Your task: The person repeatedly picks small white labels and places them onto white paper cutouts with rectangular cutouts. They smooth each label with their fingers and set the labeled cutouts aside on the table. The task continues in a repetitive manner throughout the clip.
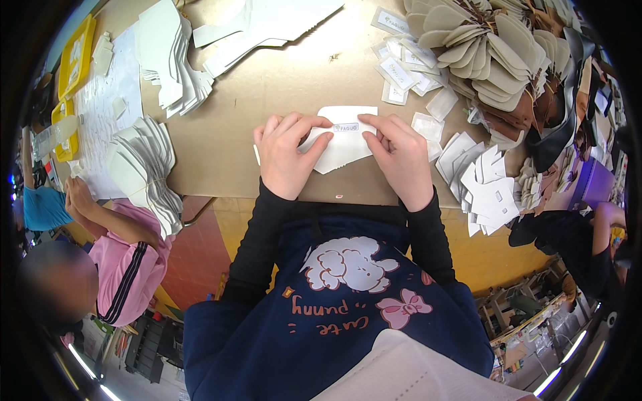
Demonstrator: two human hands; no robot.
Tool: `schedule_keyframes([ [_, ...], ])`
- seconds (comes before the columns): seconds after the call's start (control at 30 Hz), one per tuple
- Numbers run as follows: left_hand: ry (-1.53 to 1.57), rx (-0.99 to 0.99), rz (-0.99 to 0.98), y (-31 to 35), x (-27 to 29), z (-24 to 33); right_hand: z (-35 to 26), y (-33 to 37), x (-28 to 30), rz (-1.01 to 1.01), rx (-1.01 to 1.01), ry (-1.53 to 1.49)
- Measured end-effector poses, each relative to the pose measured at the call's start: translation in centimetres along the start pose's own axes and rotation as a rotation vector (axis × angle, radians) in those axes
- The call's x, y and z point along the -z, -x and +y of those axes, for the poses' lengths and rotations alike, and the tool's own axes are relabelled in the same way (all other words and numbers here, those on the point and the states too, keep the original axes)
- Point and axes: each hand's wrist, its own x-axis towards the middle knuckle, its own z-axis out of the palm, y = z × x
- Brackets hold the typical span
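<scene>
A flat white cut piece (344, 150) with a pointed lower edge lies on the table before me. A small printed label (346, 127) sits on its upper part. My left hand (287, 150) is closed, with thumb and index finger pressed at the label's left end, and covers the piece's left part. From the right, my right hand (401, 150) is closed too, its thumb and index fingertip bent onto the piece beside the label's right end. Whether the label is stuck down I cannot tell.
Small clear packets (396, 72) and a bundle of beige rounded pieces (495, 60) lie at the right, above white labelled pieces (491, 190). Stacks of white pieces (160, 53) and a yellow tray (77, 53) are at the left. A person in pink (134, 267) sits close on the left.
</scene>
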Motion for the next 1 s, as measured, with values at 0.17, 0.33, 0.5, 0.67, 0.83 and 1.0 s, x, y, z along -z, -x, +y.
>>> schedule_keyframes([
  [0.17,-0.002,-0.027,0.016,0.0,-0.1,-0.1,-0.1,-0.1,0.2,-0.017,-0.011,0.008],
  [0.33,-0.016,-0.009,0.02,0.2,-0.2,0.0,-0.3,-0.1,0.1,-0.012,-0.034,0.01],
  [0.5,-0.111,-0.001,0.268,1.2,-1.7,1.2,-0.6,0.5,-0.8,0.11,-0.039,0.167],
  [0.67,-0.052,0.085,0.198,1.1,-2.1,1.0,-0.2,0.2,-0.7,0.127,-0.034,0.122],
  [0.83,0.006,0.149,0.146,0.8,-2.0,1.6,-0.5,-0.1,-1.1,0.145,-0.052,0.128],
  [1.0,0.057,0.215,0.138,0.7,-2.5,2.2,-0.9,-0.4,-1.4,0.148,-0.085,0.142],
])
